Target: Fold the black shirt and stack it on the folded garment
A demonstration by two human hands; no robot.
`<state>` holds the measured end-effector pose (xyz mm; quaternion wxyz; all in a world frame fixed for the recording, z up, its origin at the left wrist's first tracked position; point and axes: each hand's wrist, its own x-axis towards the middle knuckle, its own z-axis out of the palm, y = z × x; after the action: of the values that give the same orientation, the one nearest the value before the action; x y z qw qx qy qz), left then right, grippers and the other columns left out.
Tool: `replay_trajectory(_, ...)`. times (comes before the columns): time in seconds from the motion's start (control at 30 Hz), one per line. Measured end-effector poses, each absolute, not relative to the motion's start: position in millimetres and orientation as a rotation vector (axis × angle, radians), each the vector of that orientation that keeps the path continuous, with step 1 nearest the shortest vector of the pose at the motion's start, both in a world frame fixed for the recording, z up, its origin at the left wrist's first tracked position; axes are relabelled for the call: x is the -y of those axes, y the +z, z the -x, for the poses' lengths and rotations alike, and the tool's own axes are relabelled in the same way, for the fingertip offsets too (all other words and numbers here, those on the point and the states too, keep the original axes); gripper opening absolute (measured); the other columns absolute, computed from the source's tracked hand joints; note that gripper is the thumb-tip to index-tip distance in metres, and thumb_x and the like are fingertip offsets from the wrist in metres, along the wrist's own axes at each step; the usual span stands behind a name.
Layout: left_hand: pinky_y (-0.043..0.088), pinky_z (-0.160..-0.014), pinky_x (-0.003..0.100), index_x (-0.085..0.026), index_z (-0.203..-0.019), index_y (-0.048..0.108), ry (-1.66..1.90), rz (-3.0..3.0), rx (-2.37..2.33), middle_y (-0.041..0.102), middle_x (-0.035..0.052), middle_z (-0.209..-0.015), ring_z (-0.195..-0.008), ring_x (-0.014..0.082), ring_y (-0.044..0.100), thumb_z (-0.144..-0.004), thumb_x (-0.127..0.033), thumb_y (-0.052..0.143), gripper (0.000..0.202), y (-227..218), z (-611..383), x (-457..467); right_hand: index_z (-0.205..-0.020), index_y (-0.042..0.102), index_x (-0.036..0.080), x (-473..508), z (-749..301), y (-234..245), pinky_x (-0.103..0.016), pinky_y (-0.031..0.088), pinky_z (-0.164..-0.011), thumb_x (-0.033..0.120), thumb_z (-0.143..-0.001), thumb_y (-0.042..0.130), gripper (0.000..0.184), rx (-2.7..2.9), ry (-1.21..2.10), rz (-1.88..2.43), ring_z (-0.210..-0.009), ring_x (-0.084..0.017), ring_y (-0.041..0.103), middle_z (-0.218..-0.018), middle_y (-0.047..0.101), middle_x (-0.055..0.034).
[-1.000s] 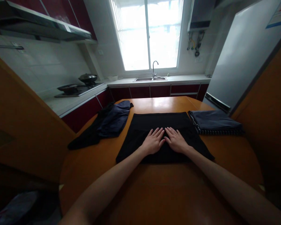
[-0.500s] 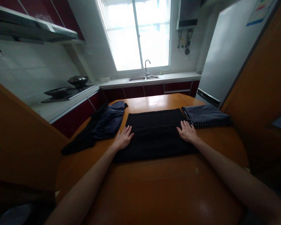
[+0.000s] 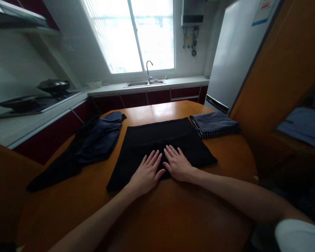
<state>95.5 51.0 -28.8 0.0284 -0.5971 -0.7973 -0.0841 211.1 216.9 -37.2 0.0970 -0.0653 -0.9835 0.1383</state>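
A black folded garment (image 3: pixel 152 136) lies flat on the wooden table (image 3: pixel 173 213); its exact kind does not show. My left hand (image 3: pixel 147 175) rests palm down on its near part, fingers stretched out. Close beside it, my right hand (image 3: pixel 177 163) also lies flat on the black cloth, fingers spread a little. The two thumbs are near each other, and neither hand grips the fabric.
Left on the table lie dark blue and black clothes (image 3: pixel 99 136), loosely laid. At the back right is a folded stack (image 3: pixel 215 123) of grey and striped cloth. Beyond stand a sink (image 3: pixel 144 83), a stove with pans (image 3: pixel 54 85) and a fridge (image 3: pixel 236 52).
My hands have moved inward from the garment's left and right edges to its near middle, side by side. The camera view has shifted to the right.
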Motion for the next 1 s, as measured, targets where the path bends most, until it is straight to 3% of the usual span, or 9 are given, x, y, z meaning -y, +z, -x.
replay_trajectory(0.27, 0.022, -0.119, 0.055, -0.035, -0.157, 0.026, -0.244, 1.897, 2.430, 0.019, 0.0048, -0.165, -0.152, 0.0303, 0.016, -0.102, -0.053, 0.038, 0.059, -28.1, -92.9, -46.9, -0.156, 0.031, 0.012, -234.0, -233.4, -35.3, -0.053, 0.014, -0.121, 0.054, -0.099, 0.035, 0.071, 2.912, 0.390, 0.285, -0.152, -0.029, 0.016, -0.163, 0.019, -0.0139)
replay_trajectory(0.47, 0.020, -0.120, 0.055, -0.036, -0.157, 0.026, -0.243, 1.896, 2.466, 0.019, 0.0034, -0.165, -0.152, 0.0290, 0.014, -0.103, -0.054, 0.035, 0.058, -23.6, -99.2, -47.6, -0.153, 0.037, 0.009, -266.2, -284.3, -44.2, -0.049, 0.017, -0.122, 0.055, -0.099, 0.037, 0.071, 2.849, 0.263, 0.536, -0.150, -0.028, 0.024, -0.161, 0.028, -0.0167)
replay_trajectory(0.6, 0.020, -0.121, 0.052, -0.035, -0.157, 0.025, -0.241, 1.980, 2.467, 0.019, 0.0032, -0.165, -0.152, 0.0281, 0.015, -0.103, -0.054, 0.038, 0.059, -14.0, -94.6, -30.4, -0.153, 0.039, 0.017, -292.0, -316.9, -47.2, -0.050, 0.024, -0.121, 0.056, -0.097, 0.043, 0.068, 2.834, 0.338, 0.472, -0.149, -0.027, 0.027, -0.160, 0.031, -0.0127)
replay_trajectory(0.8, 0.027, -0.120, 0.049, -0.039, -0.155, 0.031, -0.205, 2.059, 2.482, 0.029, 0.0009, -0.162, -0.149, 0.0272, 0.026, -0.096, -0.049, 0.056, 0.064, 1.5, -56.9, 48.7, -0.147, 0.049, 0.024, -322.8, -346.2, -46.7, -0.047, 0.035, -0.118, 0.029, -0.098, 0.044, 0.049, 2.818, 0.476, 0.196, -0.142, -0.023, 0.041, -0.155, 0.044, -0.0063)
replay_trajectory(1.0, 0.039, -0.116, 0.039, -0.032, -0.149, 0.045, -0.289, 1.949, 2.416, 0.048, -0.0002, -0.152, -0.137, 0.0195, 0.048, -0.094, -0.017, 0.046, 0.057, -0.8, -31.2, 98.6, -0.144, 0.053, 0.022, -337.8, -351.1, -42.8, -0.040, 0.040, -0.117, 0.003, -0.085, 0.037, 0.064, 2.804, 0.375, 0.042, -0.136, -0.019, 0.049, -0.149, 0.051, -0.0039)
